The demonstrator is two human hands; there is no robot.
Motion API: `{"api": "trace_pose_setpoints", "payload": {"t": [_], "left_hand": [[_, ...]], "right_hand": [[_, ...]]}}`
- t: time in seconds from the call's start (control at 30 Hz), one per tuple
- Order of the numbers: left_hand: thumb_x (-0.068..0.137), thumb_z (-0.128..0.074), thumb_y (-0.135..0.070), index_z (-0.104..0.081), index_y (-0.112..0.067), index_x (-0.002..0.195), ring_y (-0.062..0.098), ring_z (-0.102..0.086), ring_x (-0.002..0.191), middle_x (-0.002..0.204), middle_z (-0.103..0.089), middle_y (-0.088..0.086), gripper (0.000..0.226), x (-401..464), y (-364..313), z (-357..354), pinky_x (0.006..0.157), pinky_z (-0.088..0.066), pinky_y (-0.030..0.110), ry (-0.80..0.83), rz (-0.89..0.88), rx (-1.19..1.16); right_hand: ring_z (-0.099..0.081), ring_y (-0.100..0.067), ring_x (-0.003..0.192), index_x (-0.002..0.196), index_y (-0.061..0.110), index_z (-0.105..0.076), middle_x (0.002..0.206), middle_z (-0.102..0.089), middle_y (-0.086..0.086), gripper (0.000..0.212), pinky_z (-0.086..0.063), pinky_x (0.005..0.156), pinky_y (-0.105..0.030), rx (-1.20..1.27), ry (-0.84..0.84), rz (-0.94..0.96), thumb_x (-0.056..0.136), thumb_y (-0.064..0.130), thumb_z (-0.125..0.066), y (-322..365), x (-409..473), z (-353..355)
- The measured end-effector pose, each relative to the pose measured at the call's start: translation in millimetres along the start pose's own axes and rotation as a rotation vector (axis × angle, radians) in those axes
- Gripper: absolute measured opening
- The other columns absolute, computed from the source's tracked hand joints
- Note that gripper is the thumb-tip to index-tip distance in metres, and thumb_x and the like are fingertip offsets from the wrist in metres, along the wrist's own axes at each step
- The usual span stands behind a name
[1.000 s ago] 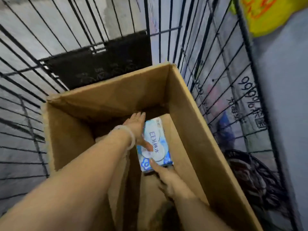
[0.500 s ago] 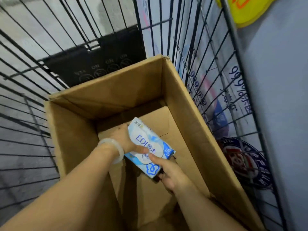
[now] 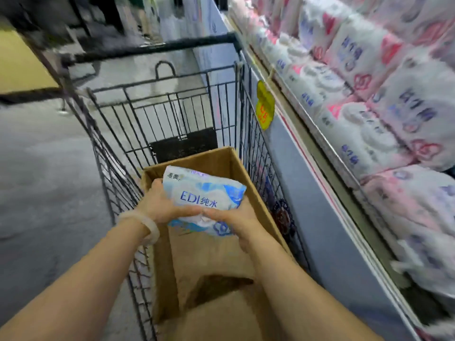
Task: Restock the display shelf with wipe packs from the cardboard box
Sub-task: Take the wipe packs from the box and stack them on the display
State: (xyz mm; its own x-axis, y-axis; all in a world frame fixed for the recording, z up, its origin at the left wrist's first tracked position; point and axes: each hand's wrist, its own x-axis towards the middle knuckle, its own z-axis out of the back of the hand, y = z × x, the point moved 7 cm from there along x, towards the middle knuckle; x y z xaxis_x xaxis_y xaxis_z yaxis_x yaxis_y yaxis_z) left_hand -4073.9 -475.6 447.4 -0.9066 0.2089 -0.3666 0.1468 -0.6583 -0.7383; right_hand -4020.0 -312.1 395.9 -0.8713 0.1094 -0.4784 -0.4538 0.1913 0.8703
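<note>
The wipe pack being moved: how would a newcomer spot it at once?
Look in the wire shopping cart, above the open cardboard box. The wipe pack sits between the left hand and right hand; it is blue-white, unlike the shelf's pink packs.

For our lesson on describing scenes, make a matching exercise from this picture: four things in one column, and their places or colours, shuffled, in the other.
Things:
1. wipe pack
2. cardboard box
3. price tag
4. bracelet

Descriptions:
A. yellow, on the shelf edge
B. held in both hands
C. on the left wrist
D. standing in the wire trolley

Pairs: 1-B, 2-D, 3-A, 4-C
</note>
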Motion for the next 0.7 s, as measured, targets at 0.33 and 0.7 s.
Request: {"api": "trace_pose_setpoints", "payload": {"t": [0.33,0.7], "left_hand": [[0.037,-0.089,-0.062,-0.055,-0.006,0.119,0.017,-0.071,0.097,0.109,-0.071,0.000,0.104,-207.3,-152.1,-21.9,0.075,-0.062,0.037,-0.161,-0.371,-0.187],[0.058,-0.090,-0.030,-0.048,-0.018,0.103,0.003,-0.065,0.081,0.096,-0.068,-0.008,0.063,-293.5,-296.7,-187.6,0.063,-0.055,0.012,-0.033,-0.568,-0.216]], "right_hand": [[-0.073,-0.009,0.075,0.106,0.007,-0.066,0.096,-0.074,-0.006,0.047,-0.061,0.066,-0.027,-0.120,0.007,0.424,0.064,-0.002,-0.084,122.5,-239.9,93.2],[-0.071,-0.021,0.086,0.116,0.009,-0.060,0.101,-0.072,-0.009,0.059,-0.061,0.066,-0.028,-0.069,-0.273,0.413,0.064,-0.005,-0.083,132.0,-391.7,295.2]]}}
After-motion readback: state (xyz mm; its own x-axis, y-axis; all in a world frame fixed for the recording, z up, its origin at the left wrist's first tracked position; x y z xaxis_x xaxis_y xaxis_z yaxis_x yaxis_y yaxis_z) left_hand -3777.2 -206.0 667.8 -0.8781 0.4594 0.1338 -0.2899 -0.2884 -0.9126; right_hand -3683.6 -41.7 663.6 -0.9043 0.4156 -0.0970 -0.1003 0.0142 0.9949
